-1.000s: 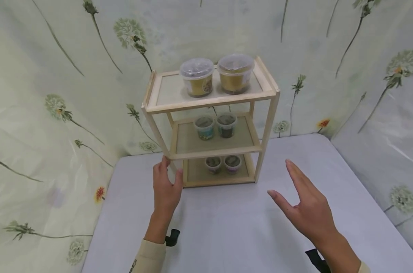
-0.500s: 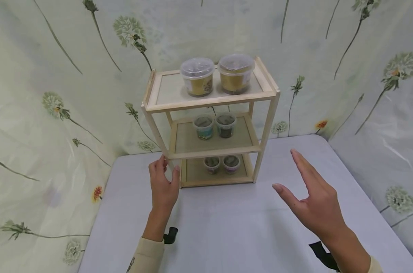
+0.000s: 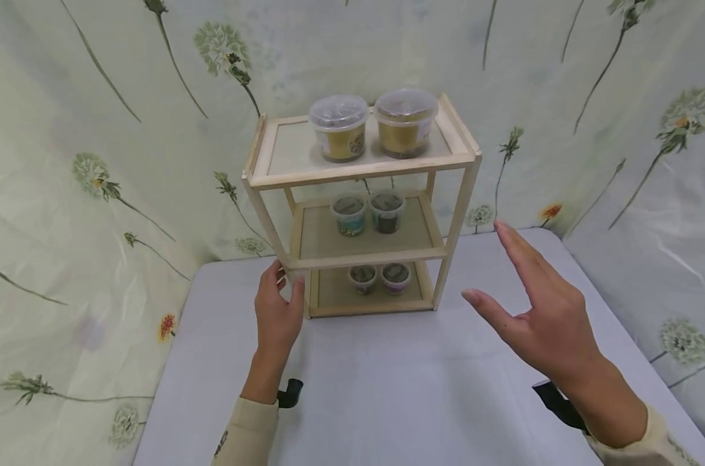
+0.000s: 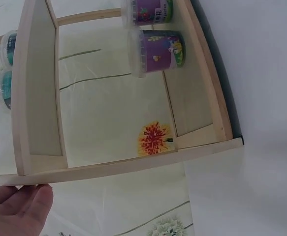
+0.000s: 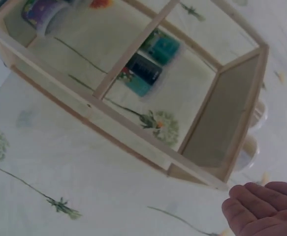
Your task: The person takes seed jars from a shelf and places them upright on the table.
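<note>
A three-tier wooden shelf rack (image 3: 364, 173) stands upright on the white-covered table. My left hand (image 3: 278, 317) holds its left front post, fingers on the outer side and thumb in front. In the left wrist view, the fingertips (image 4: 41, 199) touch the post near the middle tier. My right hand (image 3: 547, 317) is in the air to the right of the rack, touching nothing, with thumb and fingers spread apart. On the top tier sit two large lidded tubs, a left tub (image 3: 342, 139) and a right tub (image 3: 403, 133), both with yellow bands.
On the middle tier stand a teal-labelled cup (image 3: 349, 223) and a dark cup (image 3: 386, 220). Two small purple-labelled cups sit on the bottom tier, a left cup (image 3: 363, 279) and a right cup (image 3: 395, 278). Behind the table (image 3: 381, 388) hangs a flower-patterned sheet (image 3: 154, 84).
My right hand has lifted up and slightly to the right, away from the rack. The left hand stays at the post, with only a slight shift. The cups and tubs keep their places.
</note>
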Motion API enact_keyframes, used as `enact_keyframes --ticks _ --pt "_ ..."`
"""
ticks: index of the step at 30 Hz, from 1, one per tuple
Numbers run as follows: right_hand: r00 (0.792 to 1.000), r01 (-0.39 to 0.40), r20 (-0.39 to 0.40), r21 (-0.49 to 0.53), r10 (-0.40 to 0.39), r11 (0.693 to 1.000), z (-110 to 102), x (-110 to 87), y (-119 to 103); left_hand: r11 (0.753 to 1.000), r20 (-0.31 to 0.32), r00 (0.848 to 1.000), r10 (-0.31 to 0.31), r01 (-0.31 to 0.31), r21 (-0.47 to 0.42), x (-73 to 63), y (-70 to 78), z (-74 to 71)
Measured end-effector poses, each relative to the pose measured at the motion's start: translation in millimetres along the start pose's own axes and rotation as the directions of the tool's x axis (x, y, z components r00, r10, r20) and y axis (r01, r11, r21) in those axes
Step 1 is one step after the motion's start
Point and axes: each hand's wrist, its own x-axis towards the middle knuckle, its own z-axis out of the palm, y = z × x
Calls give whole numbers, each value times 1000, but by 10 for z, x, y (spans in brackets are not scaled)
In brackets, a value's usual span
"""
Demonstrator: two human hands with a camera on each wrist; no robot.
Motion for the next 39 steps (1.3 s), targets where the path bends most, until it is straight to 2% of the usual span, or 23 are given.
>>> enact_keyframes --ticks 3,9,17,23,30,34,39 --pt "999 38 -30 1 -38 999 -2 91 -14 999 12 1000 -25 25 -23 49 4 -7" --pt "998 54 -34 -6 -54 999 -38 255 -23 998 -9 1000 -21 21 -60 117 -1 3" --pt "998 60 7 1 -60 998 -83 534 -2 992 -35 997 -69 65 -106 223 -18 62" --pt "994 78 73 15 -79 997 -111 777 36 988 -69 994 -85 75 -133 256 -59 71" --pt "988 -23 151 47 15 999 -102 996 91 993 -130 989 -74 60 -104 329 -93 54" --pt "982 -76 175 36 69 996 -103 1085 128 994 -129 989 -78 67 -84 375 -93 62" --pt "954 -171 253 17 162 985 -95 1234 158 995 -125 989 -83 76 -63 421 -83 69"
